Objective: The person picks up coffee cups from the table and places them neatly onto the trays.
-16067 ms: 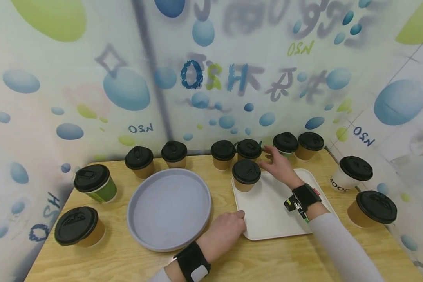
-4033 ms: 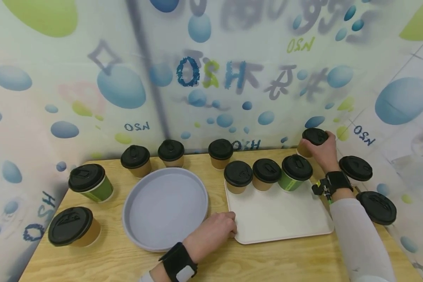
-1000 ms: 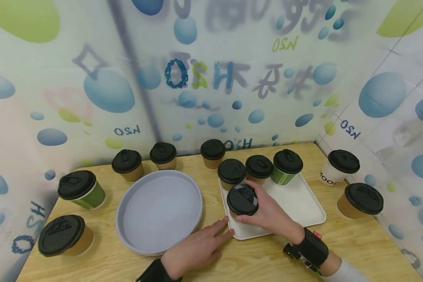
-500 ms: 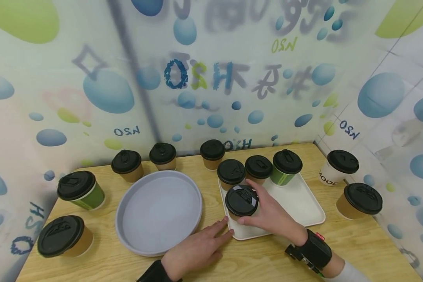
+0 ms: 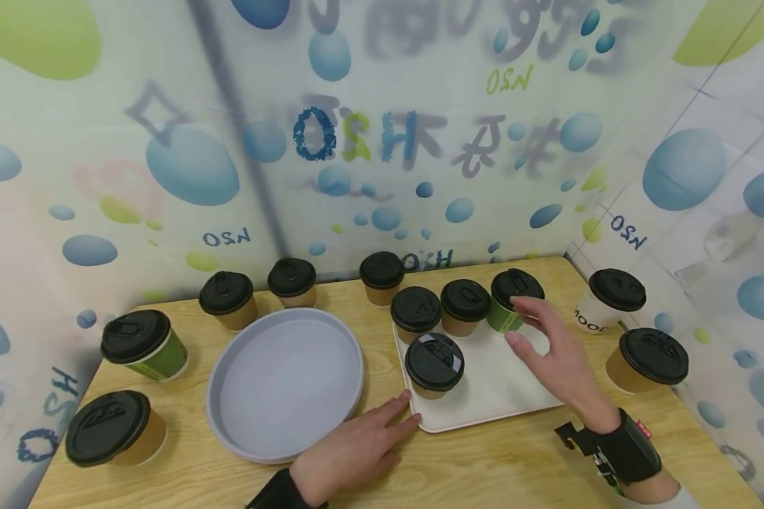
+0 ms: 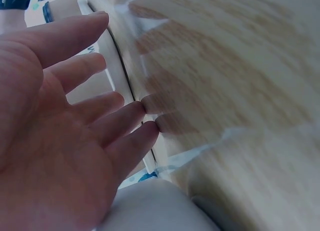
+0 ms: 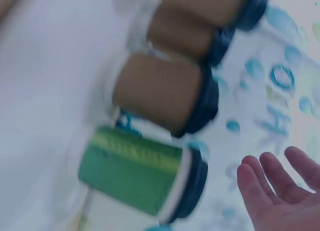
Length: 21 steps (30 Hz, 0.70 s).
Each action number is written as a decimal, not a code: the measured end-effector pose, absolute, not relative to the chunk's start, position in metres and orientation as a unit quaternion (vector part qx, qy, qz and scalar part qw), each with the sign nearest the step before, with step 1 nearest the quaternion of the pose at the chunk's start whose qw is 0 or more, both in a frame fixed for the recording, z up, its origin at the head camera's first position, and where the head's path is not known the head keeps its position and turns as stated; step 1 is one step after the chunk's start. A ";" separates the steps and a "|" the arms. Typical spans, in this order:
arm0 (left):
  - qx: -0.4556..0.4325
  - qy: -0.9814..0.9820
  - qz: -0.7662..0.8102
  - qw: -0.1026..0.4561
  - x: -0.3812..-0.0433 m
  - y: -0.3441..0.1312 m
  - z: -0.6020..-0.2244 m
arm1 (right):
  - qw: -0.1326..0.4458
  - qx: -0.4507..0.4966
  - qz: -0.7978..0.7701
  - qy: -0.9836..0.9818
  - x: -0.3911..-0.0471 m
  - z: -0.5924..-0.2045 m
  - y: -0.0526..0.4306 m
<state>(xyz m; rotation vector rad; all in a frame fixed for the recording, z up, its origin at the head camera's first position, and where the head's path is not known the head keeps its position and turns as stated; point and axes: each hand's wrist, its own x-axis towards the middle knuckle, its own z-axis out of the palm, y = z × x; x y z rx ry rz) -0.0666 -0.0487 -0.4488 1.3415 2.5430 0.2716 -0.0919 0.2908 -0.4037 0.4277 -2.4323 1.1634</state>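
Cup (image 5: 434,365), brown-bodied and black-lidded, stands on the near left part of the white tray (image 5: 493,385), clear of the right hand (image 5: 560,357), which gripped it there half a second ago. That hand now hangs farther right above the tray, thumb and fingers spread wide, near the green cup (image 5: 506,297); the right wrist view shows a gap between its fingers and that cup's lid. Left hand (image 5: 353,452) lies as it did then, fingers outstretched and slightly parted, tips at the tray's near left edge. Sixteen seconds ago the tray bore one cup; now it bears four. Four seconds ago the right hand held a brown cup at the far right corner of the wooden table (image 5: 477,466); now bare wood shows there.

The released cup is upright, lid facing up, long axis vertical. It stands just nearer than two brown cups (image 5: 415,311) (image 5: 465,305), which form a row with the green one along the tray's far side, all upright too.
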 end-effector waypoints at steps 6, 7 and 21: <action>0.457 0.875 0.094 0.131 -0.067 -0.048 -0.449 | 0.258 0.110 0.419 -0.864 -0.090 -0.388 0.312; 0.457 0.875 0.093 0.130 -0.067 -0.048 -0.448 | 0.262 0.100 0.414 -0.866 -0.089 -0.387 0.314; 0.457 0.873 0.099 0.136 -0.067 -0.049 -0.449 | 0.354 -0.009 0.395 -0.847 -0.074 -0.372 0.358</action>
